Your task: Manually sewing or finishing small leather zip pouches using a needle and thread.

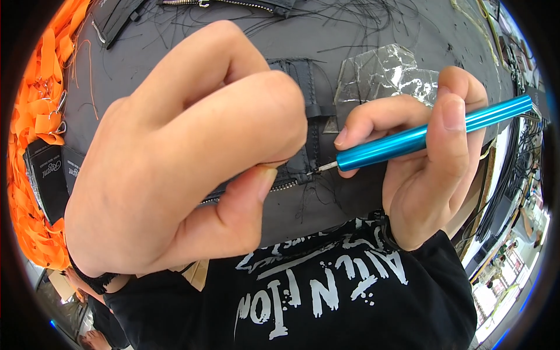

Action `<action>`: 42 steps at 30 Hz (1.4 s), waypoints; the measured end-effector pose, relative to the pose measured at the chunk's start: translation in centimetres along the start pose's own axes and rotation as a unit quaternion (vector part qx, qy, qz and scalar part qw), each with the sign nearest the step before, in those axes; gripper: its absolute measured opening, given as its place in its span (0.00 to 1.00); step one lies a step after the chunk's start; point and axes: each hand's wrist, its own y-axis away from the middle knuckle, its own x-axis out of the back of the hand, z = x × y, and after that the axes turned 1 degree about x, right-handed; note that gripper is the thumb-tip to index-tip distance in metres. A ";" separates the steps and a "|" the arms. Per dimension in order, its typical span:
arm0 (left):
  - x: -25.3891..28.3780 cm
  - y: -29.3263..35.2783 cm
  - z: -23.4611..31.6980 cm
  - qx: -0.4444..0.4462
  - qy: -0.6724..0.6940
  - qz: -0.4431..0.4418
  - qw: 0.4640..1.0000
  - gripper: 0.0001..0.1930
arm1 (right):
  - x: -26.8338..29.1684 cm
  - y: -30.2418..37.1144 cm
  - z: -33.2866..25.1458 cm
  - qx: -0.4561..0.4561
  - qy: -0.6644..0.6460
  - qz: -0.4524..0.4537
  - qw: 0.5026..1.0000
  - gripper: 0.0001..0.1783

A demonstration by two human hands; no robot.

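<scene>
My left hand [181, 151] is closed in a pinch, thumb against forefinger, on a thin dark thread [281, 161]. Below and partly behind it lies a black fabric piece [300, 76] with stitched edges and a metal zipper [283, 187]; my hand hides much of it. In my right hand [437, 146] is a shiny blue pen-shaped tool [391, 146], gripped between thumb and fingers. Its thin pale tip points left and is at the fabric's stitched right edge, close to loose thread ends. Whether the tip touches the fabric, I cannot tell.
Crumpled clear plastic [379, 73] lies beyond my right hand. Loose black threads [350, 17] and more zippered black pieces [233, 4] are at the far side of the grey work surface [315, 35]. Orange straps [44, 111] with metal clips pile up at the left; cables [496, 198] run at the right.
</scene>
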 end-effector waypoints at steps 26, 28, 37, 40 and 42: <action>-2.9 -0.5 2.8 0.099 -0.055 0.090 0.990 0.13 | -0.2 -0.3 -1.1 -0.043 -0.192 0.064 0.978 0.15; -3.2 -0.6 3.1 0.106 -0.120 0.062 0.985 0.11 | -0.3 -0.3 -1.0 -0.037 -0.184 0.059 0.981 0.15; -1.5 -2.2 3.7 0.138 -0.123 -0.026 0.982 0.08 | -1.3 -0.3 -1.7 -0.010 0.052 0.046 0.998 0.19; -1.3 -1.9 3.6 0.126 -0.145 -0.033 0.981 0.08 | -2.0 0.2 -2.6 -0.027 0.161 0.057 0.985 0.19; -1.3 -1.8 3.4 0.128 -0.145 -0.030 0.981 0.08 | -2.2 0.3 -2.8 -0.030 0.184 0.056 0.981 0.19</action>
